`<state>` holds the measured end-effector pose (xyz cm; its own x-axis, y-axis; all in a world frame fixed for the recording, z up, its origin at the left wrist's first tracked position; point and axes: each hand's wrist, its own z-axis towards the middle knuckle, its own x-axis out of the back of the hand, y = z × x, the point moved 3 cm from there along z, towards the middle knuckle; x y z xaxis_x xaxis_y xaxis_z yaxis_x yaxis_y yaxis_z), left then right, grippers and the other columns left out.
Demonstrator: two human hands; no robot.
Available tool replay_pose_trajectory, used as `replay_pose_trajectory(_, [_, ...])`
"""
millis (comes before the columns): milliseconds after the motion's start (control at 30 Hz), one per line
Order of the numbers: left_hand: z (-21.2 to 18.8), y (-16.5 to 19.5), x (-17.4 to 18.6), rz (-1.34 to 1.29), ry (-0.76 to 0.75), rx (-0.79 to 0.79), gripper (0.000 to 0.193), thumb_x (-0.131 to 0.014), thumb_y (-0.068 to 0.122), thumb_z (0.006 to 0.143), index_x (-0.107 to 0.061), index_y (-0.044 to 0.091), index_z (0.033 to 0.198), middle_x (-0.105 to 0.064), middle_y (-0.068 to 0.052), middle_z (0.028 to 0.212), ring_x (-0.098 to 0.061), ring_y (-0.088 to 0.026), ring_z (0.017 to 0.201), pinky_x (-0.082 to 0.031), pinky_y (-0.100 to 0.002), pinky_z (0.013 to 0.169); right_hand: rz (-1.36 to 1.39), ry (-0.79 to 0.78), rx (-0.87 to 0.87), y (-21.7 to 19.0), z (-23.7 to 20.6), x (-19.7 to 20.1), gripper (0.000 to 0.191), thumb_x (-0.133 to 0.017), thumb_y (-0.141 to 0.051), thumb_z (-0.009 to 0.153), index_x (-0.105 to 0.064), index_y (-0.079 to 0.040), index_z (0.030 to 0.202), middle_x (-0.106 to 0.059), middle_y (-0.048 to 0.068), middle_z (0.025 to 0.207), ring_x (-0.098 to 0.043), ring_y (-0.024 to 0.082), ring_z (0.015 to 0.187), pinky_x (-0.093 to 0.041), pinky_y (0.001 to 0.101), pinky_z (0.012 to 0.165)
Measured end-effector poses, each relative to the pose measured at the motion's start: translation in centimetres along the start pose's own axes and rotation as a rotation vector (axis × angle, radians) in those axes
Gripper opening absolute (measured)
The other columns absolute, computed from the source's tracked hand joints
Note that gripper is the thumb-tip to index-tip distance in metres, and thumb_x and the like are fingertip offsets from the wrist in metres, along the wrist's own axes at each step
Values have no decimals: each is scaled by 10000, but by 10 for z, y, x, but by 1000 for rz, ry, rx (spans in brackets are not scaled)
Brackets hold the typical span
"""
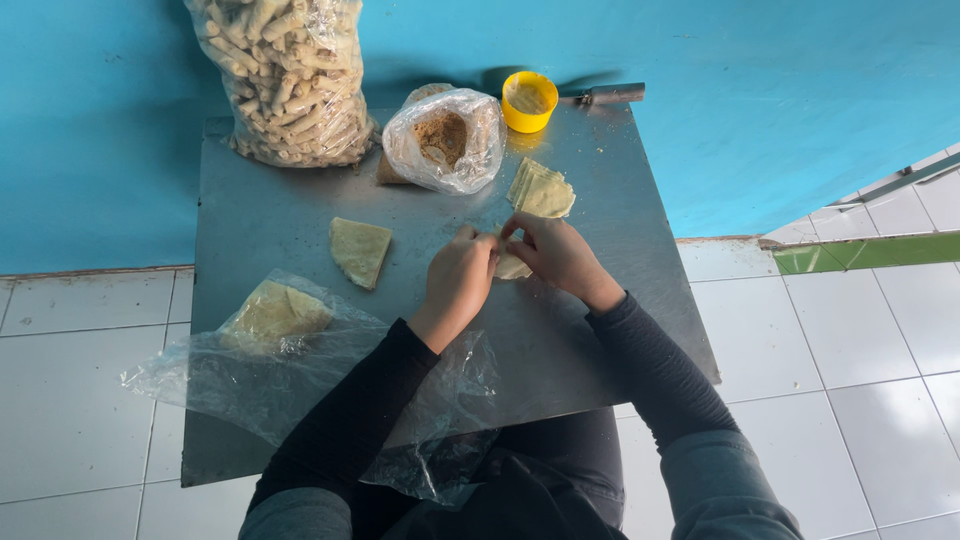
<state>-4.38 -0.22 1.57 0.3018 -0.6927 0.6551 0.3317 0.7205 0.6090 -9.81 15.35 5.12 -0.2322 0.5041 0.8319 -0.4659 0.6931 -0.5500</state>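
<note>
While both hands, left hand (458, 280) and right hand (556, 252), pinch one dough sheet (512, 267), the yellow cup (529, 100) sits far behind.

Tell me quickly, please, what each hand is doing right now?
Left hand: closed on the pale wrapper sheet on the metal table.
Right hand: pinching the same wrapper sheet.

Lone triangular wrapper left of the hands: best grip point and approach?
Judged from the single head view: take the triangular wrapper at its lower pointed tip, coming from the person's near side. It lies flat on the metal table, so fingers probably need to slide under that thin corner, which juts free, clear of the plastic bag.
</note>
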Motion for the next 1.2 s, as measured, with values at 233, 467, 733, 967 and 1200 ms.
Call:
replay_pose_trajectory(233, [0, -4, -4, 77, -27, -16, 161, -722, 134, 901, -710, 75, 1050, -651, -130, 1022, -694, -341, 844, -562, -444, 706, 45, -5, 95, 0, 2, -2, 257, -638, -253, 945, -659, -97, 1148, -698, 88, 708, -684, 205, 611, -510, 369, 590])
replay_pose_trajectory(467, [-4, -2, -11, 342, 46, -138, 111, -710, 138, 857, -727, 117, 964, -657, -57, 1015, -648, -260, 968, -461, -433, 837, 0, 424, 233, 33, 37, 19, 377, -766, -230, 900, -680, -121, 1251, -606, 116, 975, -616, 241, 789, -508, 363, 726])
replay_pose_trajectory(733, [-12, 13, -23, 591, 44, -213, 248, -685, 122, 813, -706, 61, 1052, -610, -57, 1077, -585, -224, 1012, -435, -413, 857, -451, 494, 106, 61, 146, 41, 657, -898, -369, 730, -686, -237, 1337, -469, 144, 1380, -365, 372, 1274, -298, 555, 987])
replay_pose_trajectory(967, [-10, 20, -19, 594, 9, -199, 313, -686, 137, 806, -697, 35, 1101, -595, -58, 1068, -570, -207, 1002, -431, -418, 874, -407, 495, 62, 55, 173, 37, 374, -856, -299, 778, -796, -248, 1143, -472, 118, 1368, -328, 360, 1301, -227, 556, 1011])
replay_pose_trajectory(1200, [-11, 19, -23, 587, -41, -194, 314, -704, 130, 811, -697, 27, 1108, -592, -67, 1070, -567, -208, 1009, -434, -420, 893, -298, 565, -1, 59, 171, 33, 204, -810, -278, 851, -812, -187, 1034, -529, 64, 1291, -367, 323, 1274, -234, 526, 1010])
